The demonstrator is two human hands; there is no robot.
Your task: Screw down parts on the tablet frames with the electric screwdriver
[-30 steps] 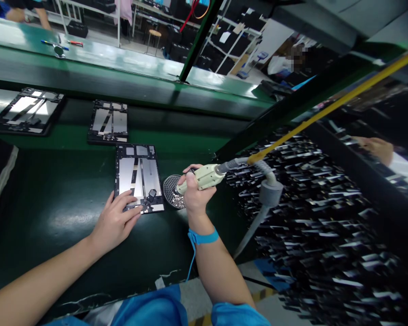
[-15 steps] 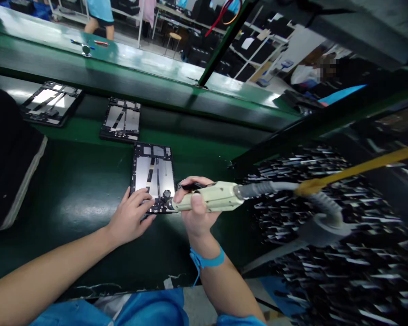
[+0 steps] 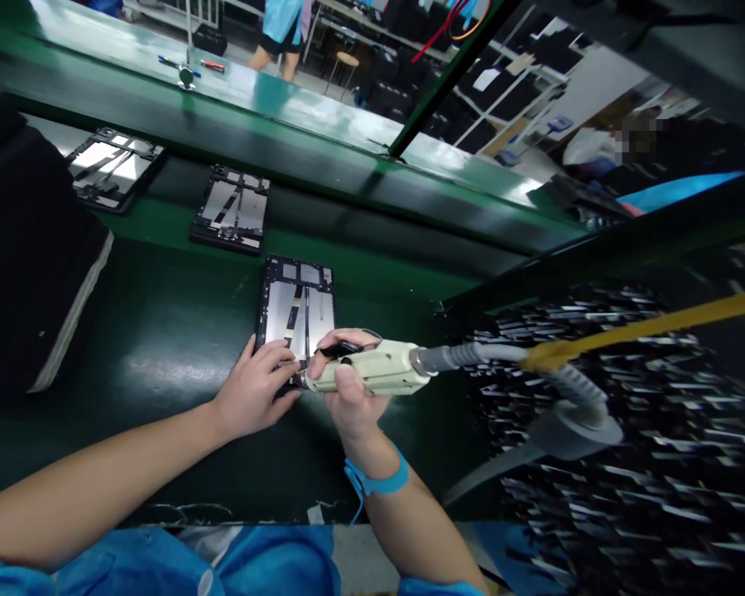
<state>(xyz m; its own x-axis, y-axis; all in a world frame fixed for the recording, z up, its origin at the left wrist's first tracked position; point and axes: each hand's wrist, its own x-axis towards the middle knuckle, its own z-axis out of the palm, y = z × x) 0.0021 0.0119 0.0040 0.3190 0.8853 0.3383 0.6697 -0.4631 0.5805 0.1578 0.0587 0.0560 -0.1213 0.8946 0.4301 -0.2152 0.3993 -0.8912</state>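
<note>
Glossy dark-green desk (image 3: pixel 167 290), pale glare (image 3: pixel 152 362) on its surface. Beyond: round-topped tan stool (image 3: pixel 348 59) on grey floor (image 3: pixel 315 81); white metal-framed rack (image 3: pixel 495 106); slanting dark-green post (image 3: pixel 452 78).

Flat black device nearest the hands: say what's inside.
Silver panels and black strips show; the left hand, right hand and pale green corded tool hide most of its near end.

left hand (image 3: pixel 252 396) on a coverless tablet (image 3: pixel 300 305), right hand (image 3: pixel 353 406) around a pale corded screwdriver (image 3: pixel 394 369)
</note>
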